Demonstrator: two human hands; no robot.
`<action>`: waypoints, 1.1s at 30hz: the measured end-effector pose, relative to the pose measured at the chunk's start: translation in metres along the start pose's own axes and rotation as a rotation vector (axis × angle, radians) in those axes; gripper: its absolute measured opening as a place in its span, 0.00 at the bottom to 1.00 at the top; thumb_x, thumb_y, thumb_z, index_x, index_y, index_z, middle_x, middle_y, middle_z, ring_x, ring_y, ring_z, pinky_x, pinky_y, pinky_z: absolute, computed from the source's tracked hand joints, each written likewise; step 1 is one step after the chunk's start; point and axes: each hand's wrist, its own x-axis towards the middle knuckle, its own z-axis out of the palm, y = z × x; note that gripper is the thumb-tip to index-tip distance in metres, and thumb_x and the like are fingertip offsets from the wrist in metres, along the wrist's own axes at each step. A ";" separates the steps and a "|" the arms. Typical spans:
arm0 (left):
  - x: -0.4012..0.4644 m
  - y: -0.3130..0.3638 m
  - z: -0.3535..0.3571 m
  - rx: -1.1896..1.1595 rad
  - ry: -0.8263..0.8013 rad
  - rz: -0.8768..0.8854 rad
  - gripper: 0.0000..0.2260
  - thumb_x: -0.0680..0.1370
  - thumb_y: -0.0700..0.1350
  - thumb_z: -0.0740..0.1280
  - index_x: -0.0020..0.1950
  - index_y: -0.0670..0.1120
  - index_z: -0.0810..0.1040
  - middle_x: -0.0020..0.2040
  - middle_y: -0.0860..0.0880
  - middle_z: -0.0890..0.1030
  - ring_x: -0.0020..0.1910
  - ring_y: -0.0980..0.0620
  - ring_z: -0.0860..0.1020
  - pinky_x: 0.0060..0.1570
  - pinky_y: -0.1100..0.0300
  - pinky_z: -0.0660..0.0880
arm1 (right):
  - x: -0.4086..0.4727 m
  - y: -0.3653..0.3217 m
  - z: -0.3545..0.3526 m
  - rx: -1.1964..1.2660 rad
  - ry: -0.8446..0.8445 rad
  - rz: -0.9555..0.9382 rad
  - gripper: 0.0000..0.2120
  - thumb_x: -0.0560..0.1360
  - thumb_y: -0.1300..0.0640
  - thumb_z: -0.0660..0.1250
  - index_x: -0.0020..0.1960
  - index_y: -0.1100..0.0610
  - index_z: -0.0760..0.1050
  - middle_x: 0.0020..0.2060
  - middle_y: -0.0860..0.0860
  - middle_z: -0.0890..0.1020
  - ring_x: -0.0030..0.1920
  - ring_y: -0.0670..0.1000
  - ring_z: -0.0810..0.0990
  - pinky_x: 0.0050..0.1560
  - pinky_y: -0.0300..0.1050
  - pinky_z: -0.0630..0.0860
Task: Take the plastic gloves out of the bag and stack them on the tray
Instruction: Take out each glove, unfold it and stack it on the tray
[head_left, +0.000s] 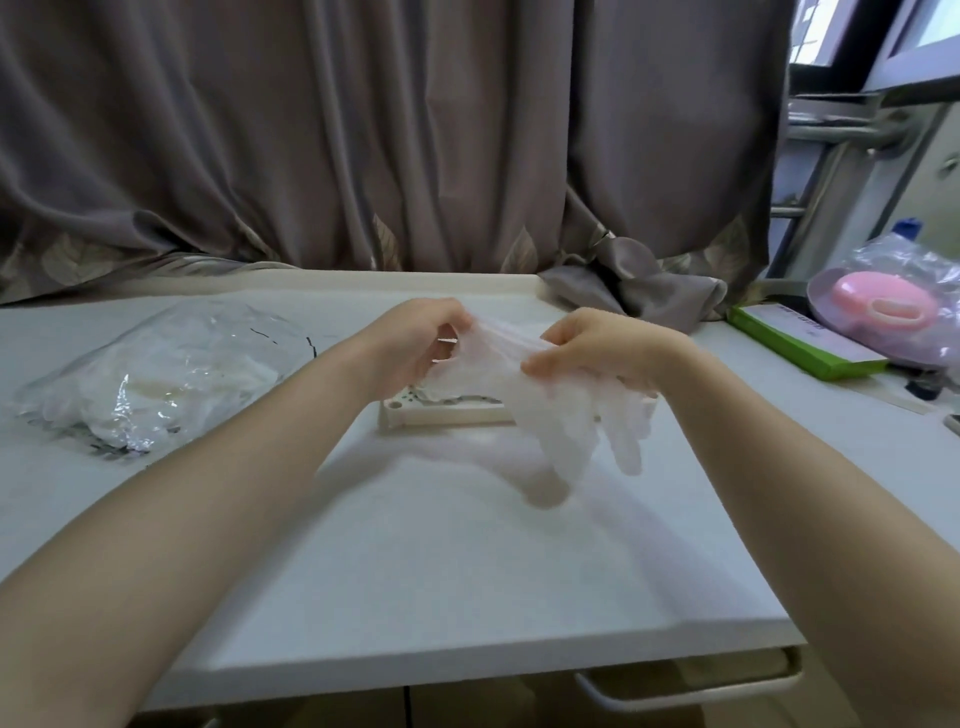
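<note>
The hands and a blurred glove (571, 415) hid most of the tray (441, 413); the bag's (156, 374) contents were unclear.

Two hands, one glove held up, one bag, one tray.

From where I stand I count two bare hands, the left hand (415, 343) and the right hand (602, 348), both pinching a single clear plastic glove (566, 415) between them. One crinkled bag (150, 374) lies on the one white table (415, 545); how many gloves it holds I cannot tell. One white tray (441, 413) sits under the hands. Off right: one green box (800, 345) and one pink object (878, 304) in plastic wrap.
</note>
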 end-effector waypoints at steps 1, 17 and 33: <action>0.003 0.001 0.000 -0.079 0.025 -0.012 0.09 0.75 0.38 0.57 0.36 0.44 0.72 0.30 0.50 0.75 0.30 0.53 0.72 0.27 0.65 0.69 | 0.001 0.005 -0.008 -0.009 -0.021 0.024 0.09 0.72 0.53 0.71 0.41 0.60 0.80 0.33 0.53 0.81 0.31 0.49 0.78 0.33 0.39 0.75; 0.070 -0.031 -0.005 0.200 0.314 -0.036 0.06 0.77 0.39 0.62 0.53 0.47 0.70 0.46 0.44 0.76 0.40 0.48 0.75 0.28 0.65 0.71 | 0.064 0.079 -0.047 0.731 0.266 0.137 0.13 0.76 0.52 0.67 0.52 0.62 0.76 0.37 0.54 0.77 0.28 0.47 0.75 0.28 0.37 0.74; 0.092 -0.034 -0.004 1.184 0.370 0.349 0.22 0.79 0.49 0.61 0.72 0.43 0.64 0.73 0.45 0.64 0.71 0.45 0.62 0.68 0.51 0.60 | 0.102 0.073 -0.008 -0.455 0.562 -0.264 0.38 0.69 0.35 0.65 0.71 0.56 0.63 0.73 0.54 0.63 0.75 0.57 0.53 0.73 0.52 0.50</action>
